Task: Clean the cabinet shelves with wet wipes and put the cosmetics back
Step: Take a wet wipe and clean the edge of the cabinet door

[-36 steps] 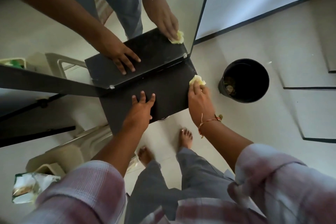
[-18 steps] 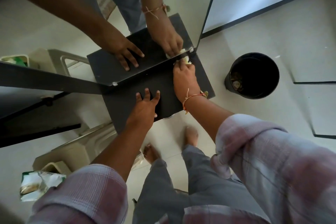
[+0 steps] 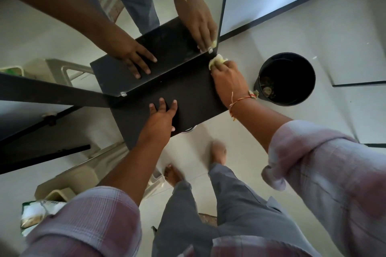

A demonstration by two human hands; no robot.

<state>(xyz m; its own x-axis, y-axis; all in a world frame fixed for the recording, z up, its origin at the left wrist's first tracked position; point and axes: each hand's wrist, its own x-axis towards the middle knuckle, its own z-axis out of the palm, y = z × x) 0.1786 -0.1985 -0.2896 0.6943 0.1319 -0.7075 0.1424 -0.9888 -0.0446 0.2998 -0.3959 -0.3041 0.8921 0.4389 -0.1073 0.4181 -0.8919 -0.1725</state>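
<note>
A dark brown shelf (image 3: 192,94) juts out from under a mirror (image 3: 62,33). My left hand (image 3: 161,117) rests flat on the shelf near its front edge, fingers spread. My right hand (image 3: 227,78) presses a crumpled pale yellow wet wipe (image 3: 217,61) against the shelf's far right corner, where the shelf meets the mirror. The wipe pokes out past my fingertips. Both hands and the shelf are doubled in the mirror. No cosmetics are in view.
A black bin (image 3: 286,78) with some scraps inside stands on the pale tiled floor to the right of the shelf. A cream plastic stool (image 3: 83,173) sits lower left, with a wipes packet (image 3: 34,213) beside it. My bare feet stand below the shelf.
My right hand has slid the wipe along the shelf's back edge to the far right corner. My left hand has stayed flat on the shelf.
</note>
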